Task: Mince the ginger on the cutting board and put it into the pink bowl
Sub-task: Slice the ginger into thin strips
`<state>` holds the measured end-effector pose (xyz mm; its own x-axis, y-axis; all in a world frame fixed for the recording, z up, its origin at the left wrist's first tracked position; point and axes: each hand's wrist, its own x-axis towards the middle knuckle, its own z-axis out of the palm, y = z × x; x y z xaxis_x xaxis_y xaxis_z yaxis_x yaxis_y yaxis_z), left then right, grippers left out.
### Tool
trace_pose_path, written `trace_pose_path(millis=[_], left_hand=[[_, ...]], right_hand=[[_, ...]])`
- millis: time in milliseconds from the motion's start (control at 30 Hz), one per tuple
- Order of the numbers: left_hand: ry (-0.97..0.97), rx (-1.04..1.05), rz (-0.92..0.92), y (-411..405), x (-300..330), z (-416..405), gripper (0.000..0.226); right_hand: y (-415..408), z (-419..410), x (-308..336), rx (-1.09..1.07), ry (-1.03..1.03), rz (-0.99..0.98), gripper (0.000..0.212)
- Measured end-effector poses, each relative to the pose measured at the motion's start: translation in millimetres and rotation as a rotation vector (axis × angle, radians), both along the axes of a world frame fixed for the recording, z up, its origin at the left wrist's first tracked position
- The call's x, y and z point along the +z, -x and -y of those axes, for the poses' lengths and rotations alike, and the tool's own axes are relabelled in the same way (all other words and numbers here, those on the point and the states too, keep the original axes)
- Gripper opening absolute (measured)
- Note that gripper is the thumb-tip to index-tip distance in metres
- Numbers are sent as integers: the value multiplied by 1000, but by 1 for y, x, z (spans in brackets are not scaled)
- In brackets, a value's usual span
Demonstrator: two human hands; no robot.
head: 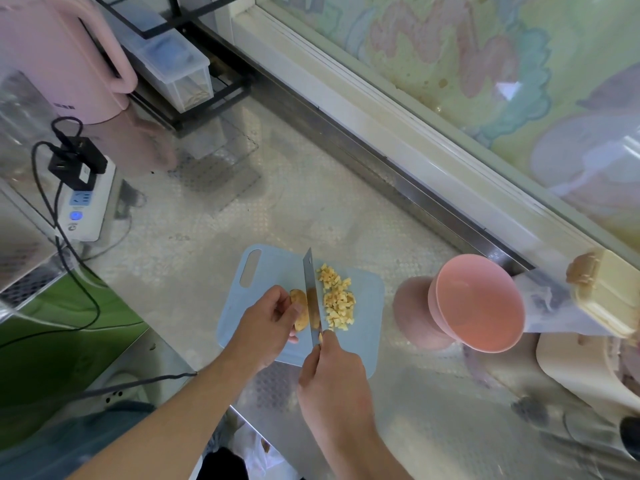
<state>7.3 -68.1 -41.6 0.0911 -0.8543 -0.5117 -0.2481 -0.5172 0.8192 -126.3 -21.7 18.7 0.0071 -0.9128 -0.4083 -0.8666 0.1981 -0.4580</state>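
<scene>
Steel counter (346,209), blue cutting board (363,306) under both hands. Pink bowl (479,303) right of right hand (332,372), which grips knife (311,296). Left hand (266,323) pinches ginger piece (298,299); minced ginger (337,299) right of blade.

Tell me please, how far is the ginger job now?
Partly done: a pile of diced ginger lies on the blue cutting board, right of the knife. In hand: the right hand holds the knife, its blade on the board, while the left hand steadies the uncut ginger piece. Left: finish cutting and fill the pink bowl, which looks empty.
</scene>
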Motion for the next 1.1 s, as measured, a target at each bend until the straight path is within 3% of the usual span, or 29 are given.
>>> trace_pose_path(millis=[333,467,667,733,900,1100], left_hand=[[-24,-55,52,-2,-2,10,25],[-55,-78,58,-2,-2,15,28],[-87,-68,43,-4,2,17,27],[-98,-80,56,-6,4,16,26],[-77,-81,66,-7,5,10,27],[-59,-38,26,-8,1,3,28]], right_hand=[[1,10,1,-9,-70,-11,13],[2,22,3,84,-128,-115,17],[-2,38,1,-33,-229,1,8],[-5,43,-5,-19,-247,-19,14],[-19,36,-26,-32,-175,-20,4],[-4,28,-25,-62,-89,-14,8]])
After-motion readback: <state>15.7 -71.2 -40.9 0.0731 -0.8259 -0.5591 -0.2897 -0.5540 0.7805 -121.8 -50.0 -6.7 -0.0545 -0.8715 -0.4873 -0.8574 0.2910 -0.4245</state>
